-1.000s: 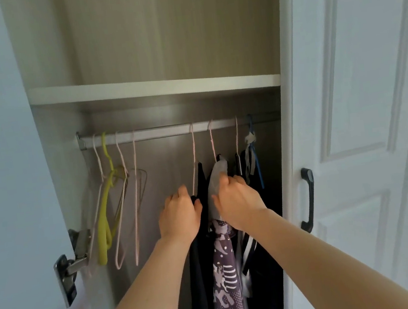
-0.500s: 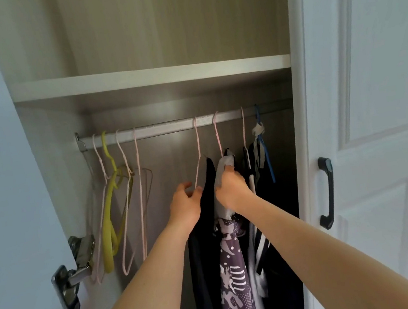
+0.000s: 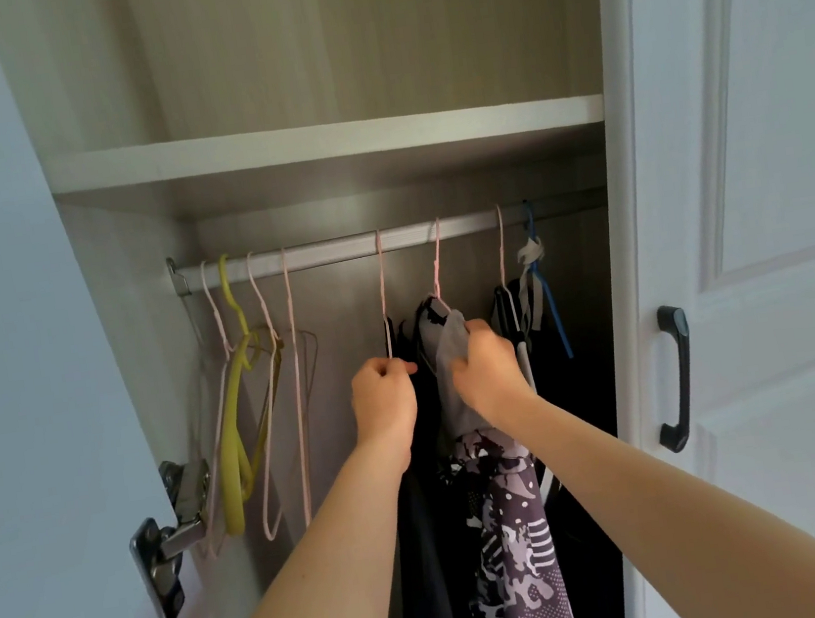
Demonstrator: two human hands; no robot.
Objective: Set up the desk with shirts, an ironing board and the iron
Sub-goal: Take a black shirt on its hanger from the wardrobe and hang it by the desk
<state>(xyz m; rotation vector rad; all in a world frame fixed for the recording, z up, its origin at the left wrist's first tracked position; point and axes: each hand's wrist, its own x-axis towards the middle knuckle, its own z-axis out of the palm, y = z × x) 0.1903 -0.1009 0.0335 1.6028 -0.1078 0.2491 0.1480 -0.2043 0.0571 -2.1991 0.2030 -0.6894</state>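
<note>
Inside an open wardrobe, several garments hang from a metal rail (image 3: 336,252). My left hand (image 3: 384,405) grips the pink hanger (image 3: 386,311) of a dark garment (image 3: 420,540). My right hand (image 3: 489,375) grips the grey collar (image 3: 452,349) of a purple patterned shirt (image 3: 516,543) that hangs on another pink hanger (image 3: 437,263). Further dark clothes (image 3: 572,416) hang to the right, partly hidden by my right arm. No ironing board or iron is in view.
Several bare hangers, pink and yellow (image 3: 234,425), hang at the rail's left end. A shelf (image 3: 321,139) runs above the rail. The open left door with its hinge (image 3: 166,542) stands at left. The shut right door has a black handle (image 3: 676,377).
Both hands have risen and closed on the hanging clothes; the left hand now grips the hanger of the dark garment. The view has moved closer to the rail.
</note>
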